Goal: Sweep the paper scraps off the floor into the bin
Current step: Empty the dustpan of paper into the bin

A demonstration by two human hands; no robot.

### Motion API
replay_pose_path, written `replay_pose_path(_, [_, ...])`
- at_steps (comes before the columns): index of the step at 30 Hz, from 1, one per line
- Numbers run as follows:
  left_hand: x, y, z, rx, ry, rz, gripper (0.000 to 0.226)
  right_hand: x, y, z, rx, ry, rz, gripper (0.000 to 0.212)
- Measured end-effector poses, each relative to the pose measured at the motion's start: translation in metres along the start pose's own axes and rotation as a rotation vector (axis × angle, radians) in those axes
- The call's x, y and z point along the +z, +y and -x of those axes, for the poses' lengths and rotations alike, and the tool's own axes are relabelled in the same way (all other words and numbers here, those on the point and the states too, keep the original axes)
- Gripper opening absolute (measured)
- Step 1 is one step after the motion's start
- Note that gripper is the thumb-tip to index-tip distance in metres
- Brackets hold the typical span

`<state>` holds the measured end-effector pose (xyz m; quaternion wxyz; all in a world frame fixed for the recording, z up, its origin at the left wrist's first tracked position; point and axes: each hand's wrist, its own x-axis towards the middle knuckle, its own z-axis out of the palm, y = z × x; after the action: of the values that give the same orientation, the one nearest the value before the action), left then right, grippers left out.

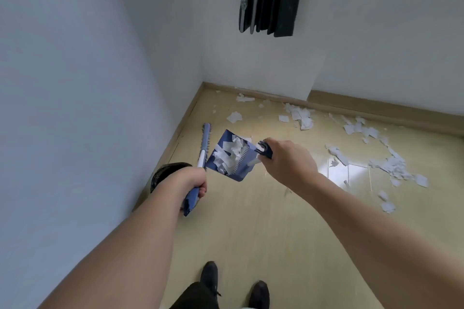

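L hand [192, 187] grips the broom [204, 150] handle, R hand [283, 158] grips the dustpan [229, 158] handle w/ scraps inside, held above the floor [251, 221] nr the black bin [163, 173]; more paper scraps [391, 165] lie scattered by the wall.

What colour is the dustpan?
Dark blue dustpan, with a paler comb edge; head view.

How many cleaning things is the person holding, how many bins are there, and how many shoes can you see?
Blue plastic dustpan full of white paper scraps: 1
Blue-handled broom: 1
Black round bin: 1
Dark shoes: 2
Total: 5
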<state>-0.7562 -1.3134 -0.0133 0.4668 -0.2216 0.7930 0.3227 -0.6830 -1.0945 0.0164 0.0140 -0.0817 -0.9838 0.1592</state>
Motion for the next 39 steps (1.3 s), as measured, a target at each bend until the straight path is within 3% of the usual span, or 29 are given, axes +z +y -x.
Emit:
replay_pose_path(6, [-0.063,-0.033,-0.012,0.01,0.009,-0.028,0.025,0.017,-0.066,-0.007,-0.174,0.05,0.076,0.016])
replay_pose_path(10, [-0.099,-0.05,-0.027,0.022,0.014,-0.108,0.007,0.035,-0.103,-0.004,-0.367,-0.029,0.189,0.025])
replay_pose_path(15, [-0.125,-0.085,-0.029,0.016,0.0,-0.086,0.029,0.057,-0.15,0.007,-0.596,-0.153,0.314,0.024])
replay_pose_path(19, [-0.144,-0.109,-0.029,-0.005,-0.012,-0.022,0.031,0.078,-0.171,0.015,-0.614,-0.228,0.407,0.014])
replay_pose_path(23, [-0.162,-0.136,-0.03,-0.041,-0.025,0.001,0.018,0.098,-0.187,0.026,-0.661,-0.297,0.496,0.02])
replay_pose_path(28, [-0.172,-0.143,-0.027,-0.028,-0.035,-0.058,0.023,0.117,-0.199,0.034,-0.713,-0.347,0.559,0.018])
replay_pose_path(36, [-0.188,-0.151,-0.028,-0.019,-0.011,-0.111,0.017,0.132,-0.205,0.036,-0.766,-0.331,0.656,0.018])
replay_pose_path(39, [-0.191,-0.152,-0.028,-0.006,-0.012,-0.107,0.025,0.135,-0.202,0.037,-0.819,-0.323,0.703,0.015])
